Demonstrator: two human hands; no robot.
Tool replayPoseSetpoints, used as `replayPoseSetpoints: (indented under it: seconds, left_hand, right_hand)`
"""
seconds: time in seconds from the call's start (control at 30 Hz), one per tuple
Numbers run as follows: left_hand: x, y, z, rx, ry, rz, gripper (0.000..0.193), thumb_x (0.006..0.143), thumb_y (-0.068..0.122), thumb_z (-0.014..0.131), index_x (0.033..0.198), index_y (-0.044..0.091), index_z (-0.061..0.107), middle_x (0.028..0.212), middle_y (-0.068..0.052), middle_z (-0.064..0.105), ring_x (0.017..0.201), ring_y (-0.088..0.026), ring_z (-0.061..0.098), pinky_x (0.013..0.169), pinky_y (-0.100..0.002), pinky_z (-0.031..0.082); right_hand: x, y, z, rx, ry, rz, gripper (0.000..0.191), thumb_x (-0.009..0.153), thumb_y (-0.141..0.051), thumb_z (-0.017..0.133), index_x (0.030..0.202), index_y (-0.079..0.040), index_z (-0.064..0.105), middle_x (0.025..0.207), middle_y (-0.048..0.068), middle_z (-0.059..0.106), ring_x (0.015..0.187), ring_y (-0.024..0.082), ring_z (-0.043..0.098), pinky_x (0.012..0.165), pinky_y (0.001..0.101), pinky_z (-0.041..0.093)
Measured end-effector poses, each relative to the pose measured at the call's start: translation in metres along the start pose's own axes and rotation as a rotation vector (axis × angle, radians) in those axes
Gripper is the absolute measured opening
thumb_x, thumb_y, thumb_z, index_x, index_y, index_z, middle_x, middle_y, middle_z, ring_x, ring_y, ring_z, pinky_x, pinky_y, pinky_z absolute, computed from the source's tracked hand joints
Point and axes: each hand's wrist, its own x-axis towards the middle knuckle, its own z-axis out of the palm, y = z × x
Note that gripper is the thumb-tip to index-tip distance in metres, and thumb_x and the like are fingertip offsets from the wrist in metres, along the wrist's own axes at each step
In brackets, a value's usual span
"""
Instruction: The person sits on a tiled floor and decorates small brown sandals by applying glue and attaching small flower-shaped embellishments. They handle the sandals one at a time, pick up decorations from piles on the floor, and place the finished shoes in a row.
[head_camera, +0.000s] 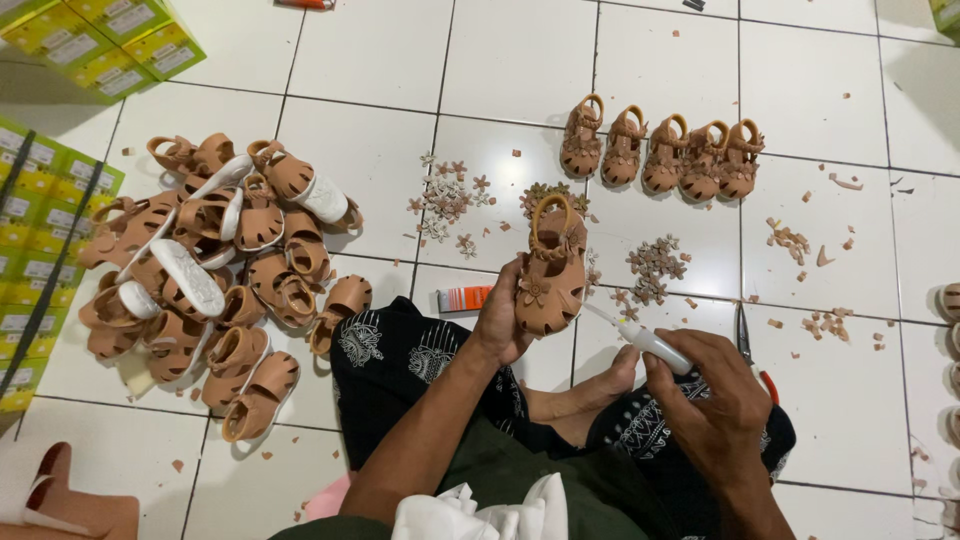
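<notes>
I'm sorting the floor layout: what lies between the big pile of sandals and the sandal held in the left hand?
Head view: mostly bare white tile, plus scattered small flower pieces nearer the held sandal.

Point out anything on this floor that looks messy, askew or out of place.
The sandal pile on the left is a jumbled heap, some soles up, unlike the neat row of five sandals. Trimmed scraps and small flower pieces lie scattered over the tiles. Scissors lie by the right hand.
</notes>
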Motion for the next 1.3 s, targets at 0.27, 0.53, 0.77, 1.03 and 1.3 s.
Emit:
replayPoseSetpoints:
  seconds: [0.27, 0.53, 0.77, 1.03, 1.3]
  left_hand:
    - [0.003, -0.001, 0.007, -0.029, 0.02, -0.02, 0.054, 0.112, 0.046, 0.035, 0.14, 0.004, 0.053, 0.125, -0.012, 0.068, 0.107, -0.018, 0.071, 0.09, -0.032, 0.063]
    - [-0.001, 0.001, 0.01, -0.012, 0.031, -0.031, 0.056, 0.11, 0.048, 0.038, 0.14, 0.004, 0.054, 0.124, -0.011, 0.069, 0.105, -0.017, 0.071, 0.085, -0.031, 0.063]
    - [-0.003, 0.001, 0.006, -0.032, 0.023, -0.03, 0.054, 0.112, 0.045, 0.038, 0.139, 0.002, 0.055, 0.124, -0.011, 0.068, 0.106, -0.017, 0.071, 0.088, -0.031, 0.063]
    - [-0.008, 0.002, 0.01, -0.009, 0.004, -0.004, 0.052, 0.112, 0.043, 0.034, 0.138, 0.002, 0.054, 0.122, -0.012, 0.068, 0.105, -0.017, 0.071, 0.086, -0.031, 0.064]
    - [-0.005, -0.002, 0.001, -0.065, 0.0, -0.012, 0.052, 0.113, 0.043, 0.033, 0.141, 0.002, 0.051, 0.122, -0.011, 0.068, 0.104, -0.017, 0.071, 0.085, -0.031, 0.064]
  right_hand:
    - [0.001, 0.001, -0.004, -0.036, 0.005, 0.014, 0.029, 0.086, -0.012, 0.08, 0.112, -0.001, 0.072, 0.106, 0.016, 0.075, 0.093, 0.024, 0.075, 0.07, 0.0317, 0.063]
    - [0.0, 0.001, -0.006, -0.104, -0.01, -0.009, 0.028, 0.088, -0.015, 0.079, 0.111, -0.002, 0.072, 0.107, 0.015, 0.075, 0.094, 0.024, 0.075, 0.071, 0.0324, 0.062]
    - [-0.003, 0.001, -0.002, -0.115, -0.01, -0.019, 0.027, 0.088, -0.016, 0.08, 0.111, -0.003, 0.073, 0.107, 0.014, 0.075, 0.093, 0.023, 0.076, 0.068, 0.0315, 0.062]
    - [-0.008, -0.001, -0.002, -0.128, -0.012, 0.033, 0.029, 0.088, -0.017, 0.08, 0.112, -0.004, 0.074, 0.108, 0.014, 0.075, 0.091, 0.022, 0.075, 0.063, 0.0299, 0.062]
    - [-0.001, -0.011, -0.005, -0.117, -0.01, 0.051, 0.027, 0.087, -0.017, 0.081, 0.11, -0.005, 0.075, 0.107, 0.013, 0.076, 0.089, 0.021, 0.075, 0.062, 0.03, 0.061]
